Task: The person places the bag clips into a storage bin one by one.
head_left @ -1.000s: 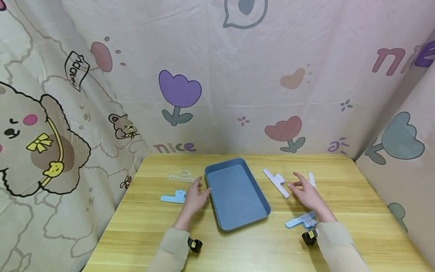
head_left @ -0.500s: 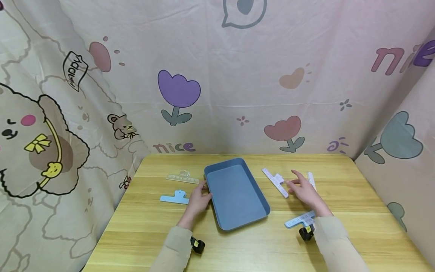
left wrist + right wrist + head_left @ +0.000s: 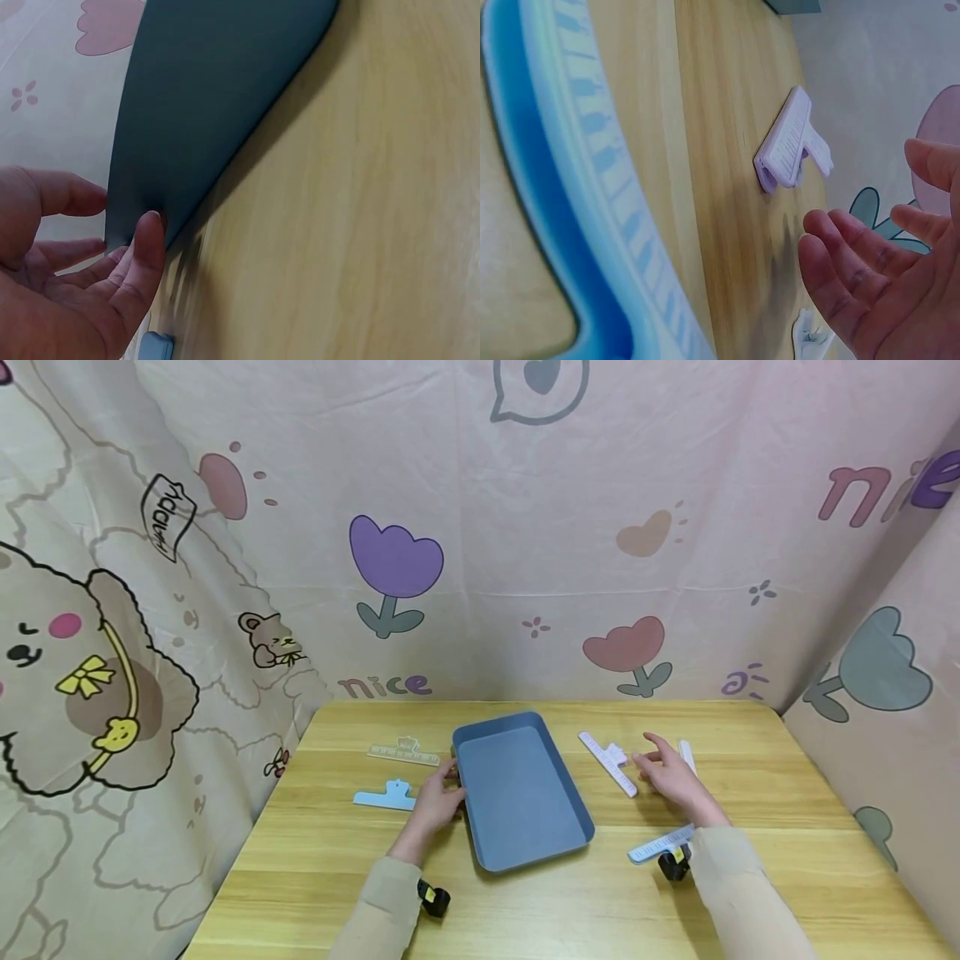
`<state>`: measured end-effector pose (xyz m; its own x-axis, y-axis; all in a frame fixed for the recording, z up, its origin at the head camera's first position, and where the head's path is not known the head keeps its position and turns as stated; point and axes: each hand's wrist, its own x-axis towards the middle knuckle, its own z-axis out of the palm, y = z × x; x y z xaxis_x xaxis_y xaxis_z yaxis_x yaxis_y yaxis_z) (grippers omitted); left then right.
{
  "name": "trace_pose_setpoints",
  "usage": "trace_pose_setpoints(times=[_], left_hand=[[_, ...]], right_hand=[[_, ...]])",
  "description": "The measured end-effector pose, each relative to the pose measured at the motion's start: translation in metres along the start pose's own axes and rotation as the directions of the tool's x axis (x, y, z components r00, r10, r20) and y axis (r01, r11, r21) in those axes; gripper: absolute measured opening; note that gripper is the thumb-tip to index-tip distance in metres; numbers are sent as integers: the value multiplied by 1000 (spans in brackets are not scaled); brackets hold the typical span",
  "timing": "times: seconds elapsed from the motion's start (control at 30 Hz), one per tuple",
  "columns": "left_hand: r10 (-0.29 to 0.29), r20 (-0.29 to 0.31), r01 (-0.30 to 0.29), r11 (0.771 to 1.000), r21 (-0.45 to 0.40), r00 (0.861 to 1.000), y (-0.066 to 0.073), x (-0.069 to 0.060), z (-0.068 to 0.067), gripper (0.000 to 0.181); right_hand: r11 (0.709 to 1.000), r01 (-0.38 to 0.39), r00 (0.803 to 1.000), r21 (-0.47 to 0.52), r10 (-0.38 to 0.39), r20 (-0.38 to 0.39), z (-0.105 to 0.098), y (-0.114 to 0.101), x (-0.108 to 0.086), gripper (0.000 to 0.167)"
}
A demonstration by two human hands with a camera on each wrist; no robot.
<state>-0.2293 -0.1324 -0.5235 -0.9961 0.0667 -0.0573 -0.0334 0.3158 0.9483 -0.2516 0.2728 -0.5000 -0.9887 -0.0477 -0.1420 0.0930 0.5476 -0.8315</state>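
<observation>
A grey-blue rectangular tray (image 3: 528,802) lies at a slant mid-table. My left hand (image 3: 435,799) holds its left wall near the far corner; in the left wrist view, fingertips lie on the outer wall (image 3: 217,82) and at the rim. My right hand (image 3: 672,781) is off the table with loosely bent fingers and nothing in them. It hovers between a lilac ruler-edged clip (image 3: 607,764) and a white clip (image 3: 687,757), partly hidden by the hand. Below the right wrist lies a blue clip (image 3: 660,845), large in the right wrist view.
Left of the tray lie a clear ruler-edged clip (image 3: 403,753) and a light blue clip (image 3: 384,799), its right end behind my left hand. A printed curtain (image 3: 517,527) hangs along the back and sides of the wooden table (image 3: 540,910).
My left hand has moved right and closed on the tray's wall. The tray has turned slightly, its near end swinging left. My right hand has shifted only a little.
</observation>
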Motion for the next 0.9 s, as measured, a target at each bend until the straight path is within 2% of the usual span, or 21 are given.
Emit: trace_pose_setpoints(times=[0.17,0.23,0.27,0.43,0.53,0.77,0.9], left_hand=[[5,19,-5,1000,-10,1000,0,-1,-2,60],[7,34,-6,1000,-17,999,0,-1,-3,59],[13,45,-12,1000,-25,999,5,-4,-4,58],[34,78,-29,997,-71,996,4,-5,-5,53],[34,83,-27,996,-86,996,-2,-3,-4,53],[40,89,-33,996,-79,995,-1,-3,-5,54],[42,81,-36,997,-67,996,-1,-3,-5,55]], right_hand=[[999,-15,1000,31,14,23,0,0,7,61],[997,-36,999,71,33,35,0,-1,10,58],[994,-46,998,95,42,41,0,-1,11,57],[983,-67,997,174,59,52,1,0,21,52],[981,-67,996,180,57,63,3,1,26,49],[971,-93,992,222,72,101,7,0,30,46],[973,-94,992,212,73,106,8,0,30,45]])
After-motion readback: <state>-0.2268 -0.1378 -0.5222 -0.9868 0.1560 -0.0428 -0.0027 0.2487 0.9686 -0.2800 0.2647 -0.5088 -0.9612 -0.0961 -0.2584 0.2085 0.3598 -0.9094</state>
